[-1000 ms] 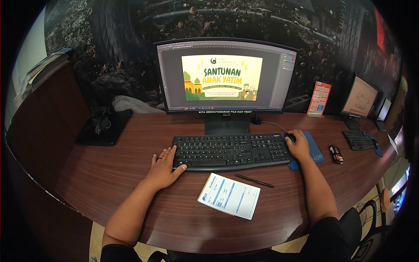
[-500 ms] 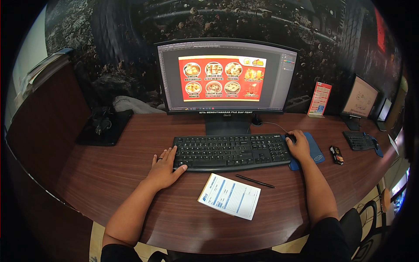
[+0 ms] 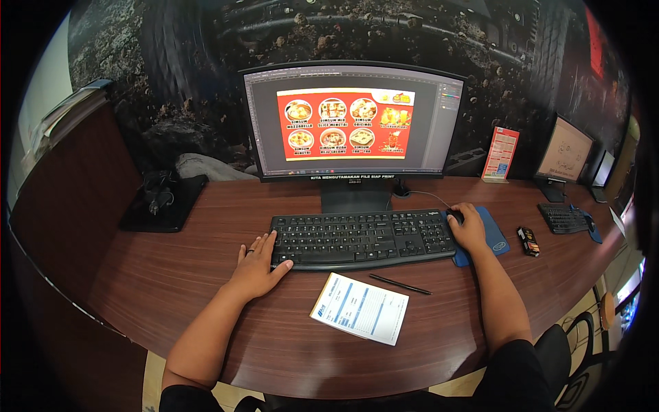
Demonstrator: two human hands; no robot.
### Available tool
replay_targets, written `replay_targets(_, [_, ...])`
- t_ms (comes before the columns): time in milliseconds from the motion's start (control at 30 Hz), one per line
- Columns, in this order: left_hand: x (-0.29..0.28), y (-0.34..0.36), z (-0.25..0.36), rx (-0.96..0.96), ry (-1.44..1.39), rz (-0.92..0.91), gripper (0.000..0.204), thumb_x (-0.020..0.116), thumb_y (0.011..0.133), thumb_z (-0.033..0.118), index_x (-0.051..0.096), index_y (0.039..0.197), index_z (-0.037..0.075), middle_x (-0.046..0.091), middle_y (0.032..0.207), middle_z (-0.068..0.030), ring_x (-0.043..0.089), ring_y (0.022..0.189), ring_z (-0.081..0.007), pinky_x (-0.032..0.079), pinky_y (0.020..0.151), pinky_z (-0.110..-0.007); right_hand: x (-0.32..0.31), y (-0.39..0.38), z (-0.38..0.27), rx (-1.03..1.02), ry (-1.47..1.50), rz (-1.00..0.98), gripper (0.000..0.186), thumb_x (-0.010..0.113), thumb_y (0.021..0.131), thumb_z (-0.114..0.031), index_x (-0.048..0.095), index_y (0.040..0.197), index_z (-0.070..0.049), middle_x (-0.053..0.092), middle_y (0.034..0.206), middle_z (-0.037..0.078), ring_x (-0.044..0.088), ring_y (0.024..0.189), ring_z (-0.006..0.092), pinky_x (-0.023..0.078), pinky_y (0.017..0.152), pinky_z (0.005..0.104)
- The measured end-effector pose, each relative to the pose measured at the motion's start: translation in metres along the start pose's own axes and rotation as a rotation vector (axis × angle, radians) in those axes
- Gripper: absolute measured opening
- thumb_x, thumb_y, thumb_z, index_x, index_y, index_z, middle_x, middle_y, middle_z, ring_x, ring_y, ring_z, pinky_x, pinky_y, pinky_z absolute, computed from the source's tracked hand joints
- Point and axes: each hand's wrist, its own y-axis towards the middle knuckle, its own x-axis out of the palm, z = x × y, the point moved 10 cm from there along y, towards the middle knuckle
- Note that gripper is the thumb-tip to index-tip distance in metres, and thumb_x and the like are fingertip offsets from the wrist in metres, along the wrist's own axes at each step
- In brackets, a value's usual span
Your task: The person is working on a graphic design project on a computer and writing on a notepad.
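My left hand [image 3: 258, 268] lies with its fingers apart at the left end of a black keyboard [image 3: 364, 240], fingertips and thumb touching its edge. A dark ring sits on one of its fingers. At the keyboard's right end my right hand [image 3: 468, 228] is curved over a black mouse [image 3: 456, 215], which it mostly hides. Under the mouse lies a blue mouse pad [image 3: 495, 233]. Behind the keyboard stands a curved monitor [image 3: 353, 123], with a red and white food menu layout open in an editing window.
A form pad [image 3: 362, 309] and a black pen [image 3: 400, 284] lie in front of the keyboard. Right of the mouse pad is a small dark packet [image 3: 528, 242]. A red card stand [image 3: 501, 155], second keyboard [image 3: 563, 218] and second monitor [image 3: 565, 151] stand farther right. A black base with cables [image 3: 161, 204] is left.
The view has shifted very slightly. Both hands keep their places, the left at the keyboard and the right on the mouse.
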Motion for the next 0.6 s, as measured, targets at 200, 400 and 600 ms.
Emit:
replay_targets(200, [-0.001, 0.0007, 0.0017, 0.004, -0.008, 0.002, 0.088, 0.054, 0.1, 0.056, 0.022, 0.164, 0.003, 0.031, 0.165, -0.0268, 0.023, 0.157, -0.0398, 0.011, 0.126, -0.06, 0.0, 0.0003, 0.001, -0.019, -0.01, -0.001, 0.026, 0.073, 0.087, -0.016, 0.071, 0.11, -0.006, 0.068, 0.118, 0.014, 0.063, 0.113, 0.0371, 0.05, 0.098, 0.0446])
replay_targets(400, [-0.0013, -0.0002, 0.001, 0.004, -0.009, 0.006, 0.088, 0.056, 0.101, 0.053, 0.021, 0.164, 0.003, 0.031, 0.165, -0.0286, 0.023, 0.157, -0.0409, 0.011, 0.126, -0.058, 0.0008, 0.0002, 0.0013, 0.006, -0.008, -0.005, 0.026, 0.074, 0.086, -0.016, 0.071, 0.11, -0.006, 0.068, 0.119, 0.014, 0.063, 0.113, 0.0372, 0.05, 0.098, 0.0448])
replay_targets(600, [-0.001, 0.0001, 0.0015, 0.005, -0.013, 0.005, 0.088, 0.055, 0.101, 0.054, 0.021, 0.164, 0.003, 0.031, 0.165, -0.0286, 0.023, 0.157, -0.0409, 0.011, 0.126, -0.059, 0.0, 0.0004, 0.0017, -0.005, -0.01, 0.003, 0.026, 0.074, 0.086, -0.016, 0.071, 0.11, -0.006, 0.068, 0.119, 0.014, 0.064, 0.113, 0.0373, 0.05, 0.097, 0.0449])
